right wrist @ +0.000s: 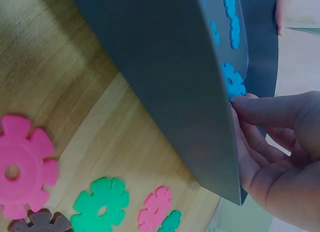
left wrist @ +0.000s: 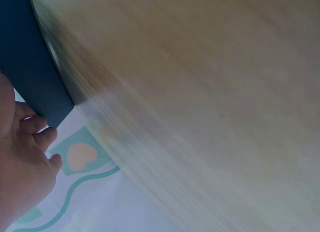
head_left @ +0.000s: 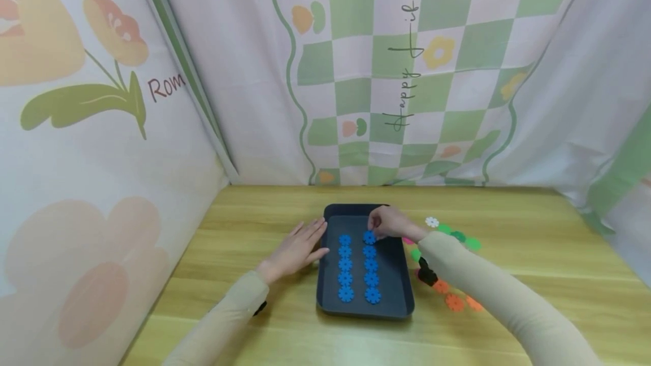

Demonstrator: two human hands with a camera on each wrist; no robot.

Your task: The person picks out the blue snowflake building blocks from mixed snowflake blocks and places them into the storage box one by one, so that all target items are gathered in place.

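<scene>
A dark grey tray (head_left: 358, 309) lies on the table, with two columns of blue notched plastic discs in it. The left column (head_left: 345, 264) is a row of several discs running up the tray. At the far end of the right column, my right hand (head_left: 391, 222) pinches a blue disc (head_left: 369, 237) between thumb and fingers; the right wrist view shows the thumb on this disc (right wrist: 233, 80) just inside the tray wall (right wrist: 165, 81). My left hand (head_left: 300, 247) rests with spread fingers against the tray's left rim, its fingertips touching the edge in the left wrist view (left wrist: 32, 142).
Right of the tray, partly under my right forearm, lie loose notched discs: orange (head_left: 454, 301), green (head_left: 472, 243), white (head_left: 432, 222) and black (head_left: 427, 275). Pink (right wrist: 25, 164) and green discs (right wrist: 101, 204) show in the right wrist view. A patterned curtain (head_left: 396, 72) hangs behind the table.
</scene>
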